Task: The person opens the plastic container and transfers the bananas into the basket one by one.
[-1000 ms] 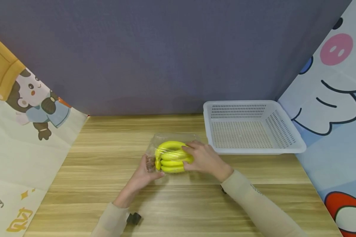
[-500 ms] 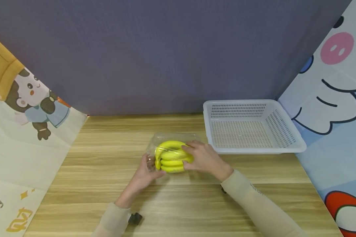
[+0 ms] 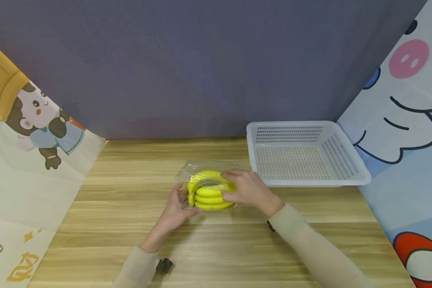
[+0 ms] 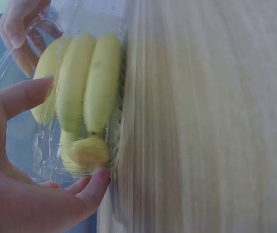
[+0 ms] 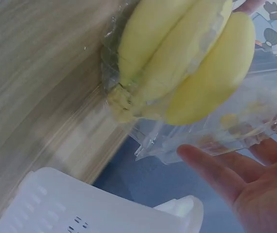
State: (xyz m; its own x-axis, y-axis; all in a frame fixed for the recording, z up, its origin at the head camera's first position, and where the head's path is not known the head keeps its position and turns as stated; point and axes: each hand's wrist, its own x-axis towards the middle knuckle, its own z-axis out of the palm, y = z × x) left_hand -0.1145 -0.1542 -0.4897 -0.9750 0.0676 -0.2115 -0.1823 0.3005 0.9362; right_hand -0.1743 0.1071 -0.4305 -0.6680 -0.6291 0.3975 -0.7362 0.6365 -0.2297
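A clear plastic clamshell box (image 3: pixel 196 164) lies on the wooden table with yellow bananas (image 3: pixel 212 199) inside. In the right wrist view its lid (image 5: pixel 262 92) stands tilted up from the base, leaving a gap at the near side. My left hand (image 3: pixel 174 211) grips the box's left end, thumb at the front; the left wrist view shows its fingertips (image 4: pixel 97 183) by the lower edge. At the right end, my right hand (image 3: pixel 251 192) holds the lid between thumb and fingers, covering the bananas' right tips.
A white perforated basket (image 3: pixel 315 183) stands at the back right of the table (image 3: pixel 137 172), just beyond my right hand. A dark grey partition (image 3: pixel 176 80) rises along the back. Printed cloth panels (image 3: pixel 32 192) flank both sides.
The lid's near edge has lifted and moved back over the bananas, which now show more plainly at the front. My right hand has shifted slightly with it. My left hand stays at the left end.
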